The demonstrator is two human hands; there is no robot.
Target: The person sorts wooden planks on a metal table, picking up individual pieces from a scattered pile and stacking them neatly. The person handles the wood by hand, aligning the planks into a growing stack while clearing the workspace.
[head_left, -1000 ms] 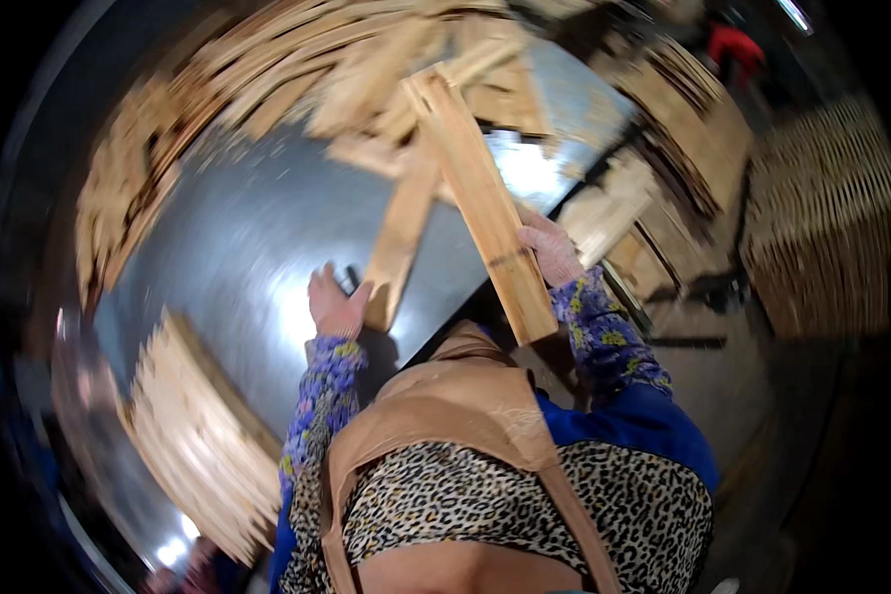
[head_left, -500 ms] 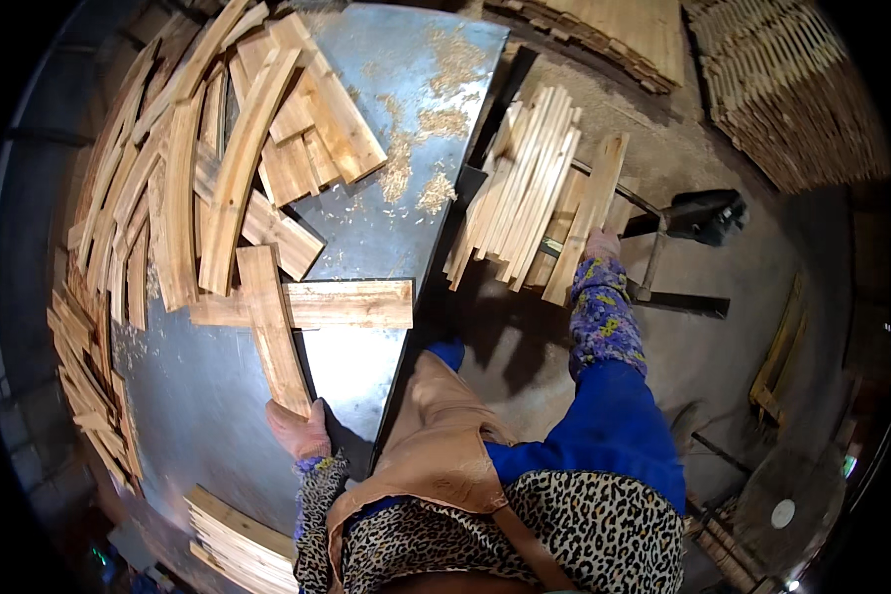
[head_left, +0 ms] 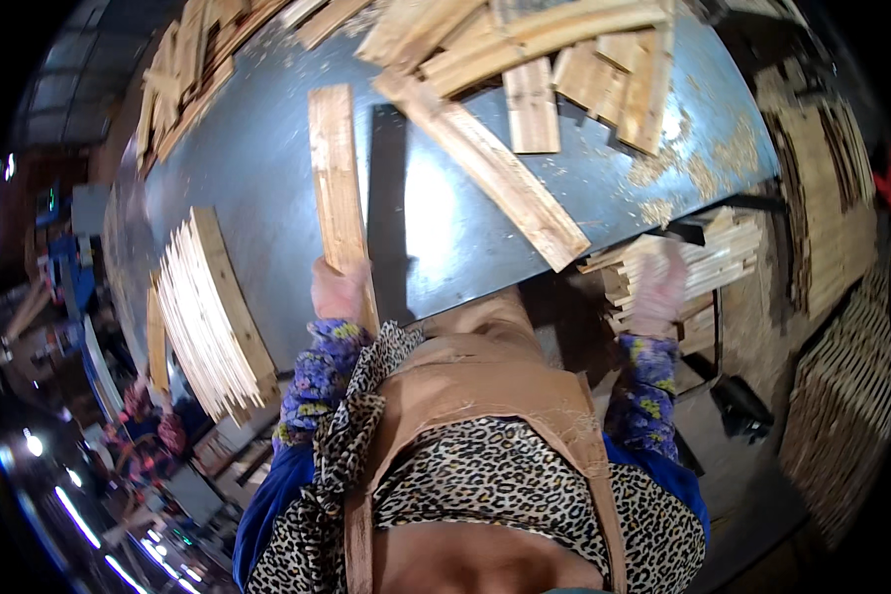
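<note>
My left hand (head_left: pixel 339 289) is closed round the lower end of a flat wooden board (head_left: pixel 337 178), which points away from me above the metal table and casts a dark shadow beside it. My right hand (head_left: pixel 658 282) is over the near side of a pile of pale wooden strips (head_left: pixel 718 259) off the table's right edge. Motion smears its fingers, so whether it grips anything is not clear. Another wooden board (head_left: pixel 495 178) lies slanted on the table between my hands, its near end close to the table's edge.
The metal table (head_left: pixel 445 252) carries a heap of curved and straight boards (head_left: pixel 544 49) at the far side, with wood shavings (head_left: pixel 708 163) to the right. A neat stack of strips (head_left: pixel 208 317) stands at the left edge. A person (head_left: pixel 148 426) is beyond it. More stacked wood (head_left: pixel 846 396) stands far right.
The view has turned left. My left hand has swung its board away from the board it lay across. My right hand has left the wide board on the strip pile and moved nearer the table.
</note>
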